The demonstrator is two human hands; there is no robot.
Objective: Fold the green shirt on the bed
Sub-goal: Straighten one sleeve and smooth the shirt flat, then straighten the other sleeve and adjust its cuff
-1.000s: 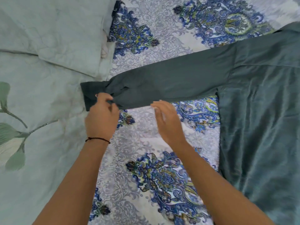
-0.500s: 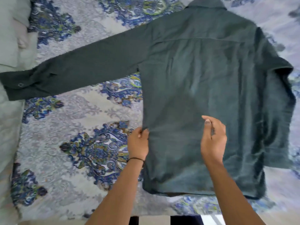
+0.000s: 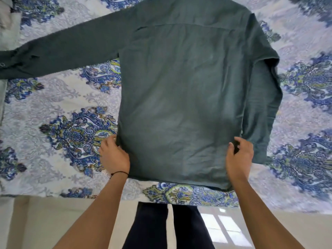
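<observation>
The dark green long-sleeved shirt (image 3: 181,97) lies back up on the bed (image 3: 53,105), hem toward me. One sleeve stretches out flat to the left, its cuff at the frame's left edge. The other sleeve is folded down along the shirt's right side. My left hand (image 3: 114,155) pinches the shirt's left side edge near the hem. My right hand (image 3: 239,155) grips the right side edge near the hem, fingers curled around the fabric.
The bed carries a white sheet with blue and green paisley print. Its near edge runs just below the hem, with pale floor and my dark trouser legs (image 3: 167,227) beneath. A pale green quilt (image 3: 5,24) shows at the far left.
My view shifted from the left sleeve cuff to the shirt's body. Both hands left the sleeve and came down to the shirt's lower side edges; the right hand moved outward to the right edge.
</observation>
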